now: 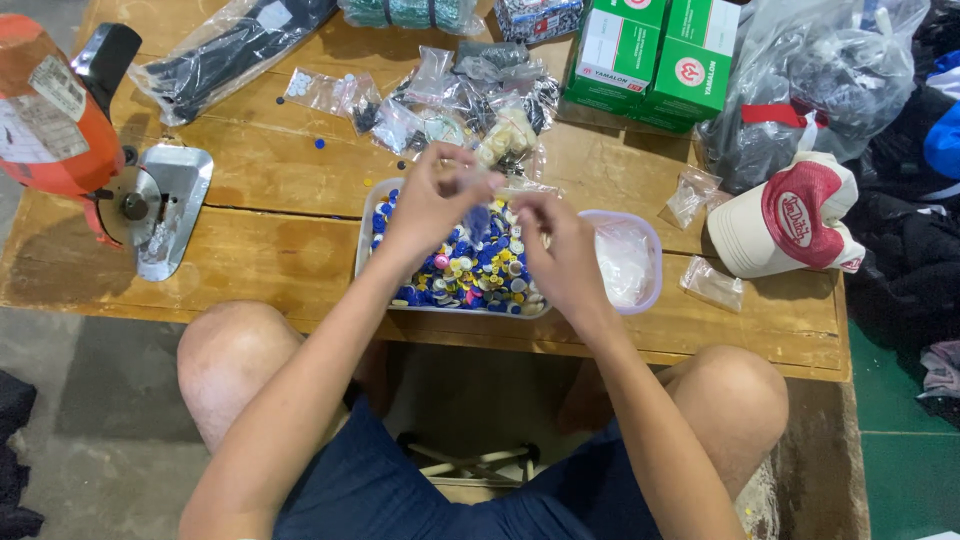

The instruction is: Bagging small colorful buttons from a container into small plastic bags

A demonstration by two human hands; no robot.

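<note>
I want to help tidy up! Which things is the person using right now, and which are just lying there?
In use:
left hand and right hand, both pinching a small clear bag
white tray of coloured buttons

Lying about:
orange cutting machine
green boxes
cap
spare clear bags

Head camera, steep downward look, close over wooden table (300, 170); edges perhaps distorted.
</note>
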